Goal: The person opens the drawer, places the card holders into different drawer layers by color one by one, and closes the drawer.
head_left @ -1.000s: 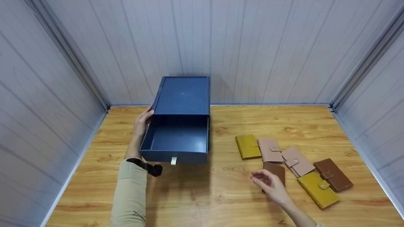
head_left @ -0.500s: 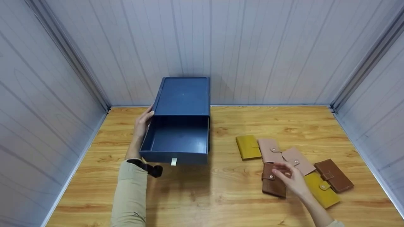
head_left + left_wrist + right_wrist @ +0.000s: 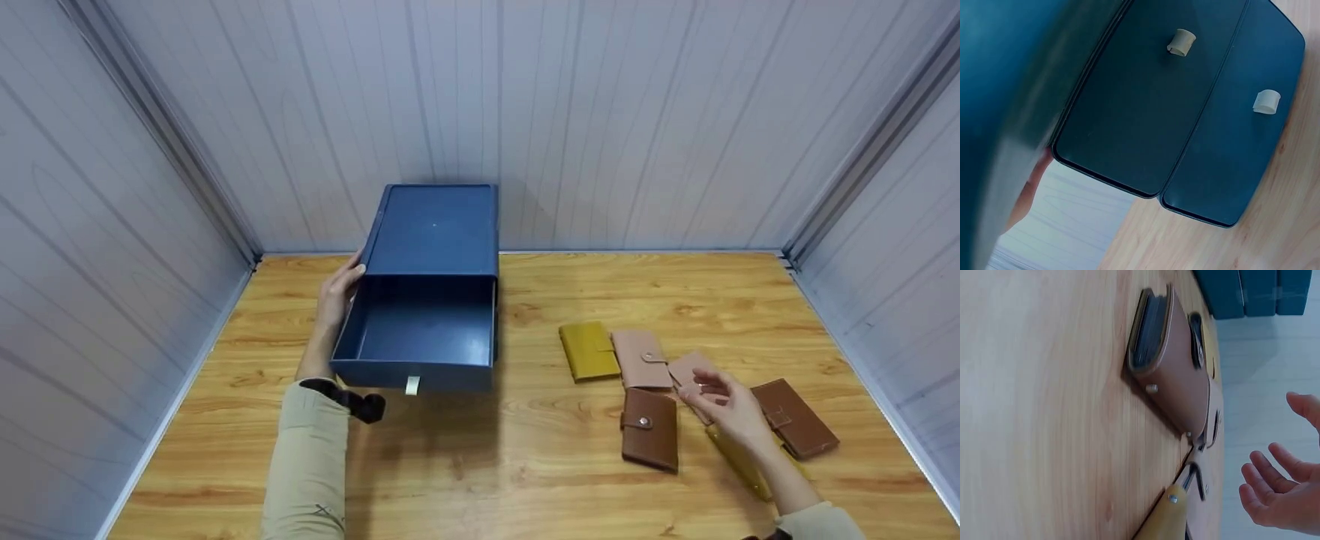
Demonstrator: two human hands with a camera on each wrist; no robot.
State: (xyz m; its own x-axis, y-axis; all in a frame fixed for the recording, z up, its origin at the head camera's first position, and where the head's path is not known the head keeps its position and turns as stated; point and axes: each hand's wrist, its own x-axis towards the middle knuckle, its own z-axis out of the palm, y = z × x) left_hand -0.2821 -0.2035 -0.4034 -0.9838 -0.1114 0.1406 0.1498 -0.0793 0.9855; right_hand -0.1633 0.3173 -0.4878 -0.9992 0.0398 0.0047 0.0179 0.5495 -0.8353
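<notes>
A dark blue drawer cabinet (image 3: 431,229) has its top drawer (image 3: 412,375) pulled out, showing a bare inside. My left hand (image 3: 334,296) rests along the cabinet's left side, its thumb at the upper front corner. In the left wrist view, lower drawer fronts (image 3: 1129,112) are closed. My right hand (image 3: 731,412), fingers loosely bent and holding nothing, is above a pink snap-strap wallet (image 3: 690,367) and a yellow wallet (image 3: 739,465), partly covering both. Nearby lie a brown snap wallet (image 3: 649,431), another pink wallet (image 3: 641,360), and a brown strap wallet (image 3: 799,420).
A second yellow wallet (image 3: 590,351) lies at the near side of the group, closest to the cabinet. The wooden table (image 3: 525,480) is bounded by pale panel walls (image 3: 637,135) at the back and both sides.
My right hand has moved rightward from over the brown snap wallet to over the pink and yellow ones, uncovering the brown wallet. The left hand and the drawer stay as they were.
</notes>
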